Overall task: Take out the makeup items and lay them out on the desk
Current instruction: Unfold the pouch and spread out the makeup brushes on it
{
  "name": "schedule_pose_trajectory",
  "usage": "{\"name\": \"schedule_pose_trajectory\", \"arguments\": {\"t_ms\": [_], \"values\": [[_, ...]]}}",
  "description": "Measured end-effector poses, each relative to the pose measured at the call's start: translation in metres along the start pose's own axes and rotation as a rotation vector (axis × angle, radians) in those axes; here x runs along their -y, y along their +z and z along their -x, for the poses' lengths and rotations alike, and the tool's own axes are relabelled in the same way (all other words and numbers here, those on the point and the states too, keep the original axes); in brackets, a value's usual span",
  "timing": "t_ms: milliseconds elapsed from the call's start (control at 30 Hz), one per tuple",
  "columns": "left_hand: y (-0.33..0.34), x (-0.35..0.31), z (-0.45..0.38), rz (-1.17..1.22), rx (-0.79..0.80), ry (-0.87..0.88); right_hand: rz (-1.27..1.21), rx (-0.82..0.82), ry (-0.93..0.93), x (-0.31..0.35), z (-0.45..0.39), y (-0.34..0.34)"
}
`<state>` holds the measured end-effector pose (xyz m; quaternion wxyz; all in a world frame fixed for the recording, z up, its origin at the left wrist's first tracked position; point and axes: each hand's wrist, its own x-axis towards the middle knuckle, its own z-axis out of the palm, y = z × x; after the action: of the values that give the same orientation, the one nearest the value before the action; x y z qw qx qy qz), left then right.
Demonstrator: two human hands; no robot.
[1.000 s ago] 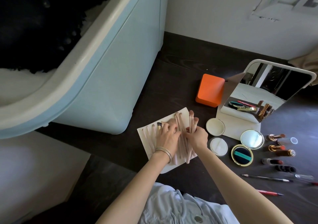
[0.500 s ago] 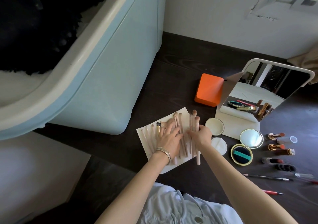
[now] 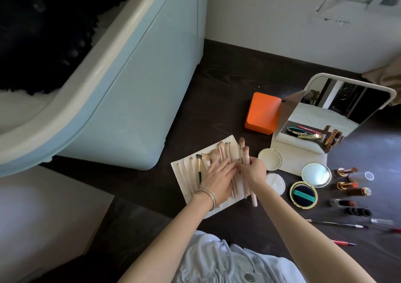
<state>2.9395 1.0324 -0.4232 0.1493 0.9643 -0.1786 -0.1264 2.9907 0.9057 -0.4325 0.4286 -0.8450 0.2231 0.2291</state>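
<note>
A cream brush roll (image 3: 184, 187) lies unrolled on the dark desk (image 3: 217, 100), with several pale pink makeup brushes (image 3: 191, 174) on it. My left hand (image 3: 217, 180), bangles at the wrist, lies flat with straight fingers on the brushes in the middle of the roll. My right hand (image 3: 255, 171) grips a few pink brushes (image 3: 245, 156) at the roll's right edge, their heads pointing away from me. To the right lie an open gold compact (image 3: 303, 193), a round white jar (image 3: 270, 159), a powder puff (image 3: 276, 184), lipsticks (image 3: 347, 172) and pencils (image 3: 338, 224).
An orange box (image 3: 262, 113) and a standing mirror (image 3: 338, 111) sit behind the laid-out items. A large light-blue case (image 3: 130, 100) stands open at the left, close to the brush roll. The desk's front edge runs just before my lap.
My right hand has shifted slightly right with the brushes it grips, standing them more upright. My left hand has flattened and spread across the brushes on the roll.
</note>
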Motion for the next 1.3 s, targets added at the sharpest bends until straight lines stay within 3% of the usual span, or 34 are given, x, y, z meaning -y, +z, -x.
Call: {"name": "schedule_pose_trajectory", "arguments": {"t_ms": [433, 733, 800, 867, 967, 1067, 1300], "values": [[-0.002, 0.003, -0.006, -0.147, 0.152, -0.017, -0.01, 0.025, -0.001, 0.01, -0.003, -0.002], [-0.001, -0.001, -0.004, -0.104, 0.118, -0.032, -0.024, -0.006, -0.005, 0.012, 0.001, -0.005], [-0.004, -0.005, -0.001, 0.03, 0.035, -0.074, -0.111, -0.02, -0.035, 0.017, 0.007, -0.009], [-0.013, -0.013, 0.004, 0.328, -0.08, -0.265, -0.235, -0.011, -0.101, 0.023, 0.021, -0.015], [-0.025, -0.024, 0.005, 0.953, 0.072, -0.565, -0.467, 0.121, -0.095, 0.026, 0.044, -0.02], [-0.026, -0.03, 0.001, 1.056, 0.19, -0.599, -0.512, 0.249, -0.064, 0.02, 0.053, -0.019], [-0.024, -0.031, 0.008, 1.336, 0.226, -0.592, -0.338, 0.44, -0.106, 0.017, 0.059, -0.03]]}}
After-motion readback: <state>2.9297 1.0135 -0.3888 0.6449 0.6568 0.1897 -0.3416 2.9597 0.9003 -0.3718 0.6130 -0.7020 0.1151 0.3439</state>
